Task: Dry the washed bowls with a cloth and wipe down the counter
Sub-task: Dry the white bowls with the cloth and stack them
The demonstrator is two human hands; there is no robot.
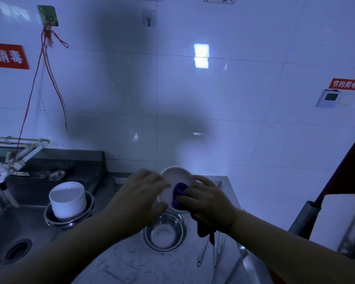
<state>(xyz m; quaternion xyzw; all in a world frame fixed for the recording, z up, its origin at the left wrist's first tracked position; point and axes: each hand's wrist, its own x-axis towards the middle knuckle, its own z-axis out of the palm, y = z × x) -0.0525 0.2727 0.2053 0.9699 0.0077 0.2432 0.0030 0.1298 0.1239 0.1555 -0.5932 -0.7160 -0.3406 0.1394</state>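
- Two hands hold one white bowl [177,177] up above the counter [131,263].
- Left hand [140,192]: fingers curl round the bowl's left rim.
- Right hand [208,200]: fingers squeeze a purple cloth [179,190] against the bowl's inside.

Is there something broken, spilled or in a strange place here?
Nothing looks broken or spilled. The only odd detail is red string hanging from a wall hook down to the faucet pipes, seemingly tied on.
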